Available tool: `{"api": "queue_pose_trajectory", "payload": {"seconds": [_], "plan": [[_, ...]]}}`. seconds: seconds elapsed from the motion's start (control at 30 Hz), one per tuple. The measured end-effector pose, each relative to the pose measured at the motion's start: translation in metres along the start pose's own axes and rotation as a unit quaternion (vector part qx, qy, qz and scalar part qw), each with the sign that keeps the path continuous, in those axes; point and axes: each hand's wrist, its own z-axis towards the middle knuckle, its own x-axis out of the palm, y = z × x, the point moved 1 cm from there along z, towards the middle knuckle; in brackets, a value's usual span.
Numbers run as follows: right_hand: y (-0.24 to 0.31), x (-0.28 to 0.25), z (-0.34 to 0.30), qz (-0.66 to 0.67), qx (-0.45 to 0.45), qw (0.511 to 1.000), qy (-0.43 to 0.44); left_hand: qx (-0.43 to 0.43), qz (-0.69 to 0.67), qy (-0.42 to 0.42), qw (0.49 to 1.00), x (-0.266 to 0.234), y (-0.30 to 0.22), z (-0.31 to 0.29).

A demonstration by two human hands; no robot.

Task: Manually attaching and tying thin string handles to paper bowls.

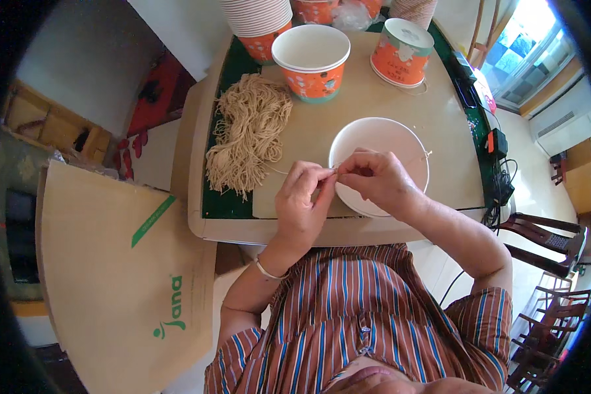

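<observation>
A white paper bucket [381,141] stands open side up at the table's front, its inside showing. At its left rim my left hand [303,197] and my right hand [377,177] meet, both pinching at a beige cord. The fingertips cover the pinched part, so I cannot tell whether it runs through the wall. A short stretch of cord shows between my left hand and the big bundle of beige cords [251,128] on the left. On the bucket's right rim a small knotted cord end [429,153] sticks out.
Behind are nested orange-printed paper buckets [312,65], an upside-down bucket [404,56] with cord at its rim, and a tall stack of buckets [256,20]. Black cables and adapters [497,143] line the right edge. A large cardboard box [121,282] stands left of the table.
</observation>
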Motion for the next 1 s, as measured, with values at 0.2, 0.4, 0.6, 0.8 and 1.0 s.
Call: {"api": "queue_pose_trajectory", "payload": {"seconds": [0.2,0.4,0.6,0.8,1.0], "plan": [[0.008,-0.003,0.001,0.058,0.084,0.994,0.03,0.051,0.039,-0.023,0.998,0.002,-0.001,0.0],[0.015,-0.014,0.003,0.173,0.16,0.968,0.084,0.101,0.052,0.003,0.993,-0.002,0.001,-0.002],[0.011,-0.015,0.009,0.156,0.176,0.965,0.118,0.179,0.096,0.028,0.979,-0.006,0.001,-0.001],[-0.002,-0.008,0.014,0.245,0.205,0.941,0.107,0.124,0.014,0.002,0.992,-0.004,0.006,-0.001],[0.005,-0.011,0.011,0.252,0.219,0.938,0.098,-0.084,-0.149,0.01,0.985,0.001,0.019,-0.004]]}}
